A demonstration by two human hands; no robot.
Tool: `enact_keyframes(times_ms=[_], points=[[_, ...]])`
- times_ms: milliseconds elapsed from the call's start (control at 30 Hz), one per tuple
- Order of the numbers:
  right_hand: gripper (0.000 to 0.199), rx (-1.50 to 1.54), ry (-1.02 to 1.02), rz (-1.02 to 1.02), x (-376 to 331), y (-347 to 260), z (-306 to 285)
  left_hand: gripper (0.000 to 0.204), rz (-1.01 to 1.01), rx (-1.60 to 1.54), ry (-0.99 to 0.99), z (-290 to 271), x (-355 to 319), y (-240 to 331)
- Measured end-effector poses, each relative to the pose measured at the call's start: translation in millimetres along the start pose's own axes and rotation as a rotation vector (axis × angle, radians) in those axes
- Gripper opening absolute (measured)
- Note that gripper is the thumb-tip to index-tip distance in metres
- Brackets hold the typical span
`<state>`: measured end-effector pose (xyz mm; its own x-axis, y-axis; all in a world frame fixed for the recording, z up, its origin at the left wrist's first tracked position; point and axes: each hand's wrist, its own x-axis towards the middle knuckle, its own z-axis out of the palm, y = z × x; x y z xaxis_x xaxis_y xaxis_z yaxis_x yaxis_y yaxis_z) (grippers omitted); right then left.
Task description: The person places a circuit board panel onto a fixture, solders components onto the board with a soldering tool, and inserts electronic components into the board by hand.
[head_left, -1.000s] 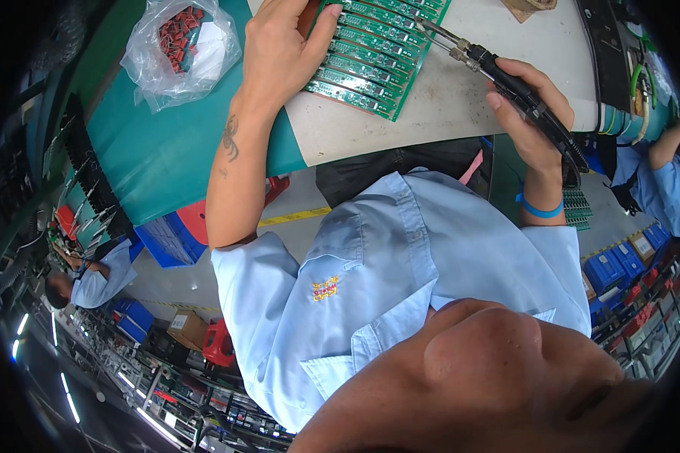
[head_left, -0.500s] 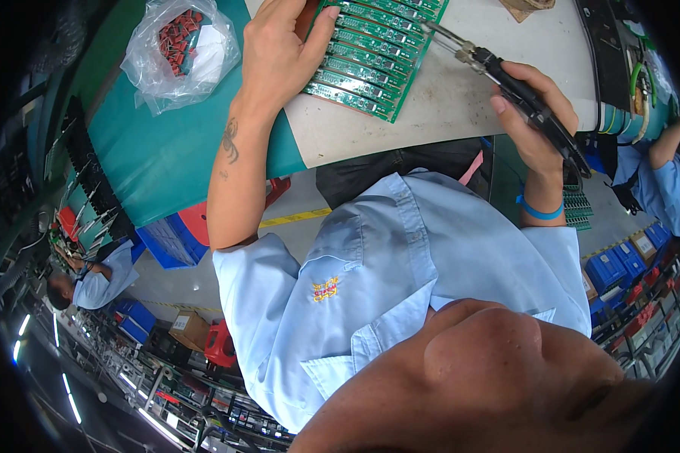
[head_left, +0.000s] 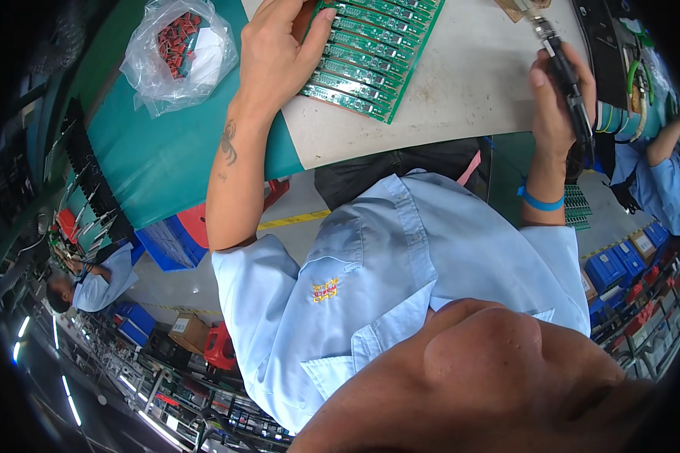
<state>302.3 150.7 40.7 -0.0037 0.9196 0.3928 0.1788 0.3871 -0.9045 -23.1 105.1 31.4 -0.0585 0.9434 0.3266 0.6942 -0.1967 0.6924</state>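
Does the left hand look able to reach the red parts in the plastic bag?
Probably yes: the plastic bag with the red parts lies left of the left hand, with nothing visible between. That hand may need to leave the circuit boards.

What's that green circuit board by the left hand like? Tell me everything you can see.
The circuit board is a flat, shiny green sheet of hard-looking material, laid out in narrow strips side by side and dotted with tiny dark and silvery parts. It sits aslant over the pale mat; I can't tell whether it is propped up. The picture's upper edge cuts it off. The left hand is at its left side, thumb over the edge.
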Motion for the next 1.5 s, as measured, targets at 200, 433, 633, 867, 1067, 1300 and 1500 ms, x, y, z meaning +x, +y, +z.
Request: enact_keyframes(times_ms=[200,433,633,867,1067,1300,1500], points=[[0.043,-0.036,-0.364,-0.061,-11,-18,1,0.035,-0.001,0.037,-0.011,-1,1,6],[0.041,-0.054,-0.46,-0.058,-8,-19,6,0.035,-0.004,-0.019,-0.001,-1,0,4],[0.041,-0.045,-0.467,-0.067,-6,-22,9,0.034,0.013,-0.01,0.006,-1,0,3],[0.04,-0.062,-0.478,-0.062,-5,-23,8,0.034,0.007,-0.013,-0.001,-1,1,3],[0.04,-0.066,-0.492,-0.056,-5,-24,8,0.035,-0.009,-0.022,-0.001,-1,1,4],[0.041,-0.076,-0.479,-0.125,-4,-21,6,0.035,0.01,0.002,-0.015,-1,1,3],[0.043,-0.07,-0.39,-0.099,-4,-19,5,0.035,0.015,-0.037,0.018,1,1,4]])
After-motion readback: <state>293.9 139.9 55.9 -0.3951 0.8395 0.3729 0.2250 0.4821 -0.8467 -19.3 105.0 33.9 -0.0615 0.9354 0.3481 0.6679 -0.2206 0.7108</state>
